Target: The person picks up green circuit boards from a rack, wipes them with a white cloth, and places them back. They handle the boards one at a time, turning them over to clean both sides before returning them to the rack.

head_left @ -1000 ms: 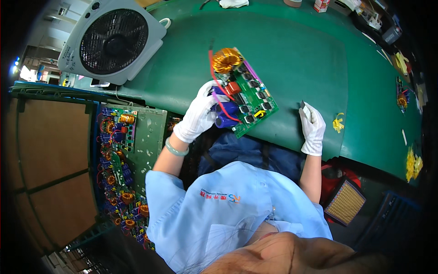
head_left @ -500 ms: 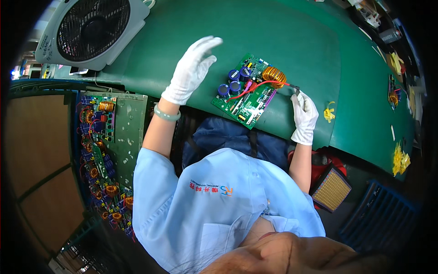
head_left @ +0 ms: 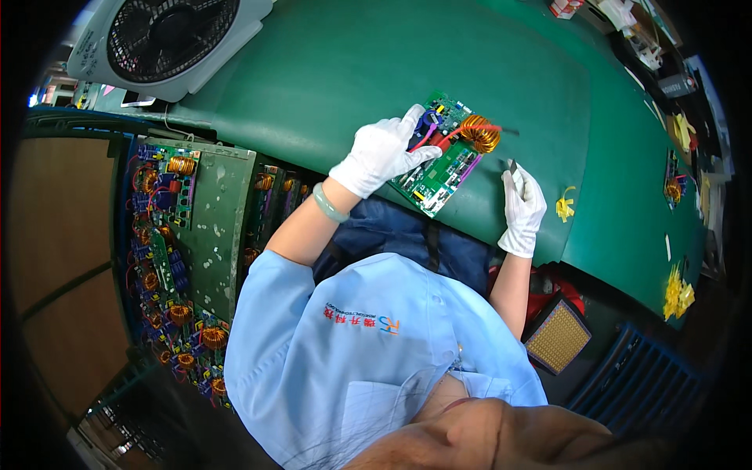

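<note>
A green circuit board lies on the table, with blue capacitors, a copper-wound coil and a red wire whose dark end sticks out to the right. My white-gloved left hand is on the board's left side, fingers and thumb closed around the capacitors and hiding part of them. To the right of the board, my white-gloved right hand is raised, its fingers pinching a small dark piece too small to name. It is apart from the board and the wire's end.
A grey fan stands at the far left. Yellow strips lie right of my right hand, more at the table's right edge. More circuit boards are stacked at left beside a green metal surface. Another board lies far right.
My left hand has come down and right from above the table onto the board's capacitors. The red wire's dark end is now apart from my right hand, which was touching it before.
</note>
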The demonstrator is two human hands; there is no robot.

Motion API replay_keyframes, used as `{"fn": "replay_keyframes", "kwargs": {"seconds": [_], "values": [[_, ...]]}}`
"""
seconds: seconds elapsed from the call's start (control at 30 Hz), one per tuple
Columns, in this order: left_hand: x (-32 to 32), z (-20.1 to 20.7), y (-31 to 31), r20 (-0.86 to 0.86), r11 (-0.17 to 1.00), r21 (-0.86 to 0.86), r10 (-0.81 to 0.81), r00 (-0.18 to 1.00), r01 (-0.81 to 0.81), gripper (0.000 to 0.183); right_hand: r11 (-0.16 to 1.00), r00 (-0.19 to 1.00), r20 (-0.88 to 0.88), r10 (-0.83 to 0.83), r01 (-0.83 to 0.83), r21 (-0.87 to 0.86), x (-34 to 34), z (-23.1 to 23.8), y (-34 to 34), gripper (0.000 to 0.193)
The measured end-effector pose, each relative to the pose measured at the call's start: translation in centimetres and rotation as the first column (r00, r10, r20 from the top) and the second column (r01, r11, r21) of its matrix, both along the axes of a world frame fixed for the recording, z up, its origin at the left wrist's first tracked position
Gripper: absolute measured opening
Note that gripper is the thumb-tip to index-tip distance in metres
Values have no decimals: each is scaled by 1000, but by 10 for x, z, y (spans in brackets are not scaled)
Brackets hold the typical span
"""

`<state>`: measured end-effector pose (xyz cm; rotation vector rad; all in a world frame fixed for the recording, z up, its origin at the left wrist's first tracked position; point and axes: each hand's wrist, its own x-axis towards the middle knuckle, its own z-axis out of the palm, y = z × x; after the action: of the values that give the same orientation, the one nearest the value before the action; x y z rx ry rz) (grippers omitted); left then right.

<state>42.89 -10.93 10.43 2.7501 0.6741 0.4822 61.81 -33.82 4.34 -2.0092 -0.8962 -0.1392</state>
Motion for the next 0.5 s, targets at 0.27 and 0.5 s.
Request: {"fn": "replay_keyframes", "kwargs": {"seconds": [0.27,0.5], "values": [[-8,12,80,45,842,-502,-202,978,197,58,998,987,-158,-12,3,-56,1,-4,-1,25],[-6,2,105,192,620,-746,-148,970,242,59,990,982,-182,-58,33,-136,0,2,-4,25]]}}
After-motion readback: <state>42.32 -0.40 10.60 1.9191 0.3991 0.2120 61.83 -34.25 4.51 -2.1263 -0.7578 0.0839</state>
